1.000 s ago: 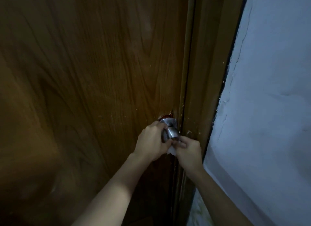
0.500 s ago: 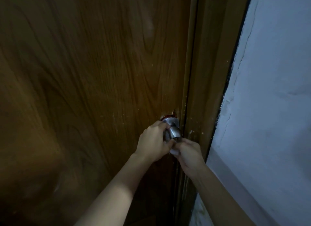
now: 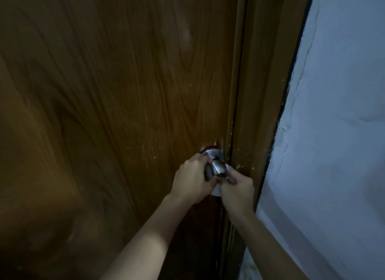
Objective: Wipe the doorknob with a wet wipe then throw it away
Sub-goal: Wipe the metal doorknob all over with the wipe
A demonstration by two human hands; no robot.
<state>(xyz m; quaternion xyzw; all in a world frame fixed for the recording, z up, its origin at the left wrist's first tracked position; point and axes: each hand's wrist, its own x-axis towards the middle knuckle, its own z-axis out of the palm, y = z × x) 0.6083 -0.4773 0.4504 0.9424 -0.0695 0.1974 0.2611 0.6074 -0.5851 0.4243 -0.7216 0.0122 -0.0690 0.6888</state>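
A round silver doorknob point(image 3: 217, 166) sticks out of the brown wooden door point(image 3: 116, 104) near its right edge. My left hand point(image 3: 192, 180) is wrapped around the knob's left side. My right hand point(image 3: 237, 189) pinches a white wet wipe point(image 3: 217, 191) against the knob's underside and right side. A small bit of the wipe also shows at the knob's right. Most of the wipe is hidden by my fingers.
The wooden door frame point(image 3: 262, 104) runs down just right of the knob. A pale, cracked wall point(image 3: 337, 133) fills the right side. The light is dim.
My right hand has shifted slightly to the right with the wipe, and more of the white wipe shows below the knob. My left hand stays on the knob.
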